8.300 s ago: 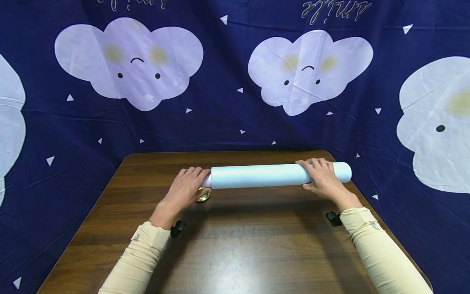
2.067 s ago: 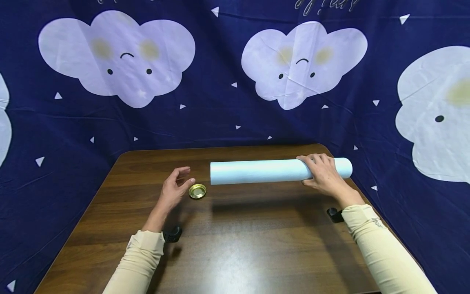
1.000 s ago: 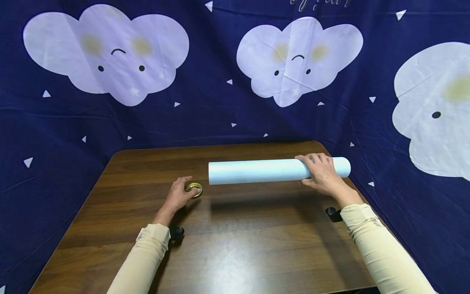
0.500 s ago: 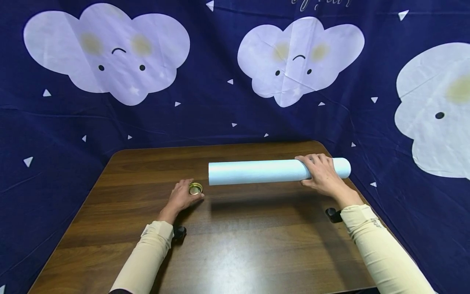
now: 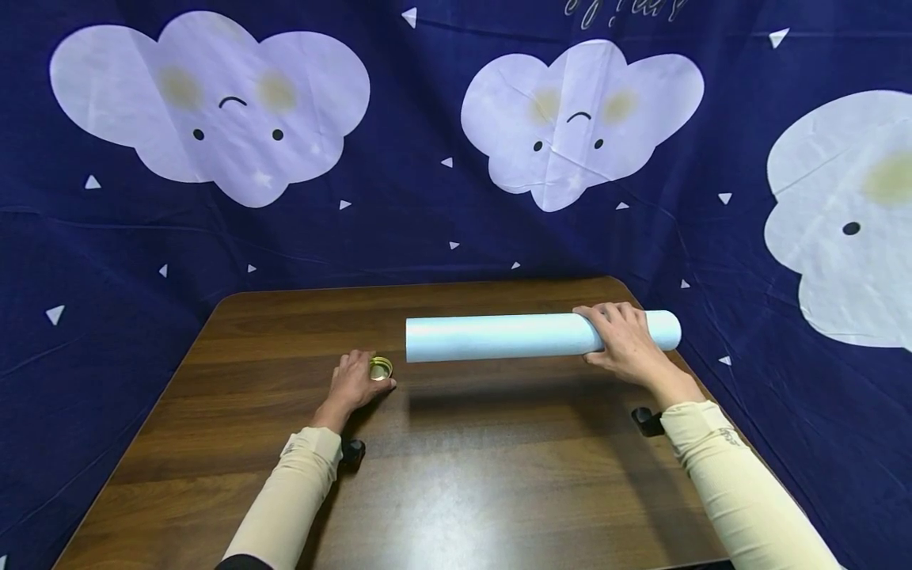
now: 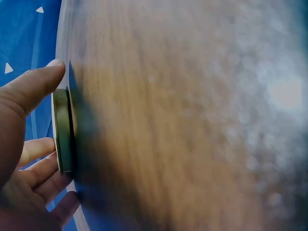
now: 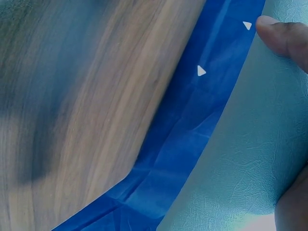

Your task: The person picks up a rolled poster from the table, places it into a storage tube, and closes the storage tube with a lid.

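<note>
The pale blue tube (image 5: 530, 336) had not shifted over the last seconds: it lay along the far side of the wooden table (image 5: 463, 475), its right end under the curled fingers of the right hand (image 5: 623, 340). What had changed was the left hand (image 5: 354, 381), open and hovering two seconds before, which had come down and closed thumb and fingers around the small gold lid (image 5: 381, 367), just left of the tube's open end. So the cap was in hand. Behind the table hung a navy cloud-print backdrop (image 5: 427, 198).
</note>
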`<state>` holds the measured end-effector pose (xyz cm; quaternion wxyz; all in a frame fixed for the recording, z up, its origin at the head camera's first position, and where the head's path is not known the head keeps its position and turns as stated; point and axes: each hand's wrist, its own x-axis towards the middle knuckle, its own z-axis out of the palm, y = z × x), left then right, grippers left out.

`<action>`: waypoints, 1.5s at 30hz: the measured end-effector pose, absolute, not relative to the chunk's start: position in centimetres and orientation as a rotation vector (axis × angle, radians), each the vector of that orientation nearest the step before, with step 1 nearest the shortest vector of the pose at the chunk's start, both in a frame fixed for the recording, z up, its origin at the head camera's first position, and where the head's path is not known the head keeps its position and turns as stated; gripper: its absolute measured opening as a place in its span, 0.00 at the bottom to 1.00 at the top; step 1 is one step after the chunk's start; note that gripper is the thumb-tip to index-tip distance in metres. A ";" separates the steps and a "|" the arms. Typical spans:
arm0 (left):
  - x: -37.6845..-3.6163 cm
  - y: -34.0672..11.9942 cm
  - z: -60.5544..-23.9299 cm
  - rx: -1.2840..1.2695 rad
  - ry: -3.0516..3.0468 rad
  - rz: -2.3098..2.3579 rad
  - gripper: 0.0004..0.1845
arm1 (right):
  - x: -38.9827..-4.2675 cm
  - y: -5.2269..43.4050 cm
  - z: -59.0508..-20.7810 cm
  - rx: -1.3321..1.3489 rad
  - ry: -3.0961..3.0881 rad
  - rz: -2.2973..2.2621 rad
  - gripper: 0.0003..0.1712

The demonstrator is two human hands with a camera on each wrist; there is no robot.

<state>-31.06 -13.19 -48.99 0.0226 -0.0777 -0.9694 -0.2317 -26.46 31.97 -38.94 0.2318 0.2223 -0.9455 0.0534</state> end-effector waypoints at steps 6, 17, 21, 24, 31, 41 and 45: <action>-31.1 -13.0 -49.0 -0.225 -3.013 -0.672 0.42 | -26.4 32.0 -39.1 0.611 -2.600 0.154 0.45; -31.2 -12.8 -48.9 -0.210 -3.009 -0.621 0.40 | -26.6 32.0 -39.0 0.620 -2.593 0.146 0.45; -31.1 -12.7 -48.9 -0.201 -3.013 -0.614 0.39 | -26.6 32.1 -39.0 0.626 -2.584 0.136 0.45; -31.1 -12.7 -48.9 -0.193 -3.018 -0.611 0.39 | -26.6 32.1 -39.0 0.629 -2.578 0.135 0.45; -31.3 -12.5 -48.8 -0.174 -3.027 -0.621 0.39 | -26.7 32.2 -39.0 0.631 -2.571 0.148 0.45; -31.3 -12.5 -48.7 -0.167 -3.015 -0.630 0.39 | -26.7 32.3 -39.0 0.620 -2.567 0.154 0.45; -31.3 -12.6 -48.9 -0.159 -3.027 -0.620 0.39 | -26.7 32.3 -39.1 0.611 -2.573 0.156 0.45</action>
